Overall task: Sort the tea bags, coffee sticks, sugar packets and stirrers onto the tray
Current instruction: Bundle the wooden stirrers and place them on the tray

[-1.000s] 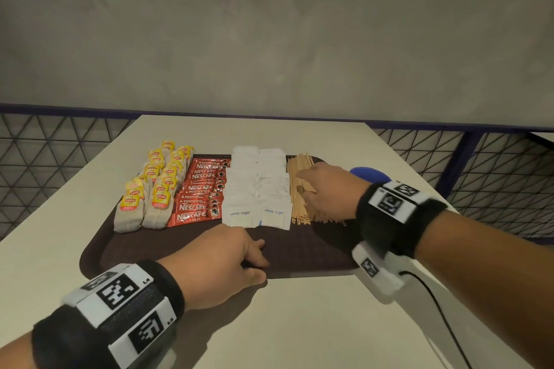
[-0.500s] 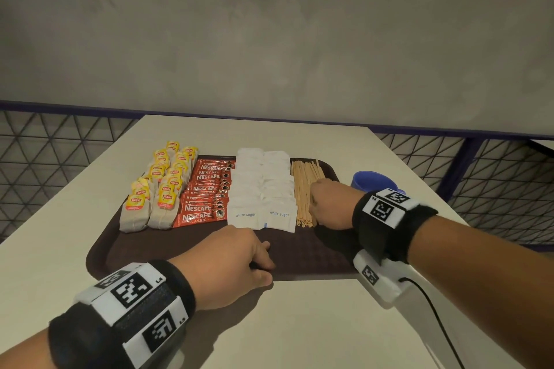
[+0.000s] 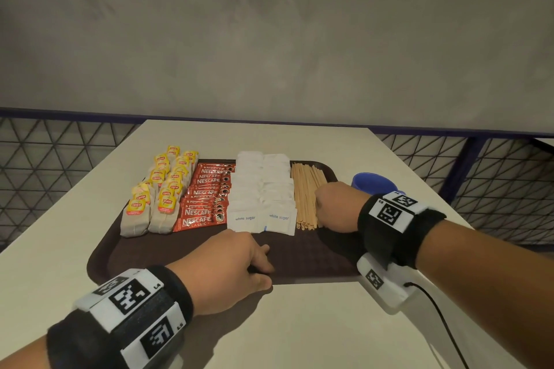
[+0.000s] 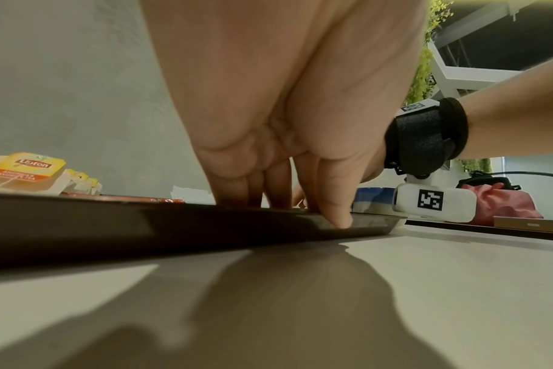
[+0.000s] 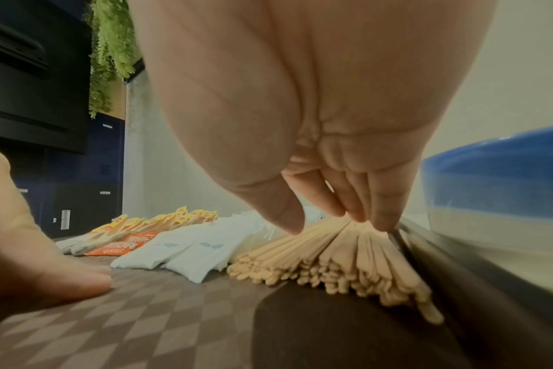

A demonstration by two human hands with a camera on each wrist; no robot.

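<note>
A dark brown tray (image 3: 299, 260) lies on the beige table. Across it run rows of yellow-tagged tea bags (image 3: 159, 192), red coffee sticks (image 3: 204, 198), white sugar packets (image 3: 263, 192) and wooden stirrers (image 3: 304, 192). My left hand (image 3: 260, 269) grips the tray's near rim (image 4: 111, 224), fingers over the top and thumb against the outer edge. My right hand (image 3: 335, 207) sits on the right side of the stirrer bundle (image 5: 325, 257). Its thumb and fingers (image 5: 382, 212) point down and pinch the bundle together.
A blue bowl (image 3: 371, 186) stands on the table just beyond the tray's right edge, close behind my right wrist. A black cable (image 3: 443, 323) trails from the right wrist camera. Bare beige tabletop (image 3: 299, 323) stretches in front of the tray. A mesh railing runs past the table's sides.
My right hand drew back toward me along the stirrers. The sticks splayed out to the right now lie in one tight row. My left hand stayed on the tray rim.
</note>
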